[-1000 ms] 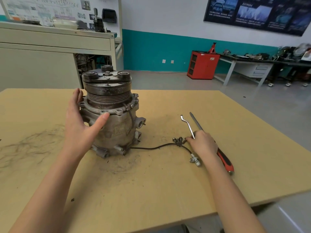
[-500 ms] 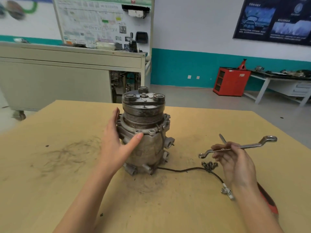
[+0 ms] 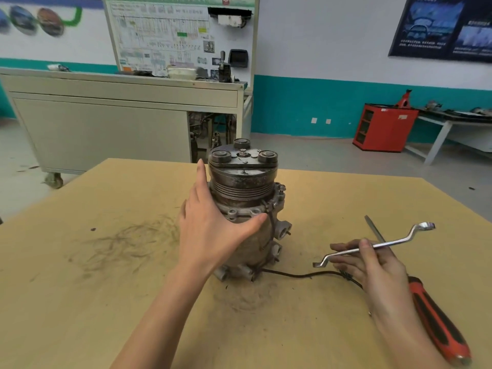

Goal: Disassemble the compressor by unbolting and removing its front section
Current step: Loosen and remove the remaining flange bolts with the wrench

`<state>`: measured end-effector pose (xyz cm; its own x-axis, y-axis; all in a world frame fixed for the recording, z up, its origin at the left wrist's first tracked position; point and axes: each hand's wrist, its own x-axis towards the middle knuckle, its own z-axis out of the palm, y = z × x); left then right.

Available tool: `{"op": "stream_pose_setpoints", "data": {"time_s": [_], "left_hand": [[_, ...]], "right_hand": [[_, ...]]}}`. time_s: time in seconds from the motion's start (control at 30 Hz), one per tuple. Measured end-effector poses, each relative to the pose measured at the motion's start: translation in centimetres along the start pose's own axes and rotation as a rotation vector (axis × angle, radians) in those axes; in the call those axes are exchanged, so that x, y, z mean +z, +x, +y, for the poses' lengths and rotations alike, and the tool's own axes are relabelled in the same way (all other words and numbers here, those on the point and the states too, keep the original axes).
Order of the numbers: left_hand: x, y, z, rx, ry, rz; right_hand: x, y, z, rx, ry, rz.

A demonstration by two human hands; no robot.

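While upright, compressor [image 3: 242,179] against left hand [image 3: 207,235].

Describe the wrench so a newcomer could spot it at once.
Find the big tan worktable with the grimy compressor standing on it. Right of the compressor, the right hand pinches a thin silver wrench above the tabletop. Unlike the screwdriver lying beneath, it is bare metal, cranked at both ends, with no red-and-black handle.

White walls [image 3: 319,35] carry a teal band [image 3: 300,107] low down, above a grey concrete floor [image 3: 332,158]. A long grey metal cabinet on castors [image 3: 106,123] stands beyond the tan wooden tabletop [image 3: 80,288], with a white diagram board [image 3: 173,35] behind it. A small red metal cabinet [image 3: 383,129] sits by the wall.
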<state>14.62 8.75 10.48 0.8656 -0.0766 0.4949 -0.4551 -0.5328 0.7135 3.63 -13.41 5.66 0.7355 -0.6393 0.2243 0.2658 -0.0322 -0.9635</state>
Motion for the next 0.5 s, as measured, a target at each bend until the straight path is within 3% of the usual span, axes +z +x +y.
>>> {"op": "stream_pose_setpoints", "data": {"time_s": [0.33,0.5], "left_hand": [[-1.8,2.4,-2.8,0.043,-0.419,-0.276],[-1.6,2.2,-3.0,0.052,-0.440,-0.273]], "right_hand": [[-0.3,0.2,0.2,0.051,-0.015,-0.012],[-0.5,0.4,0.1,0.070,-0.010,0.004]]}}
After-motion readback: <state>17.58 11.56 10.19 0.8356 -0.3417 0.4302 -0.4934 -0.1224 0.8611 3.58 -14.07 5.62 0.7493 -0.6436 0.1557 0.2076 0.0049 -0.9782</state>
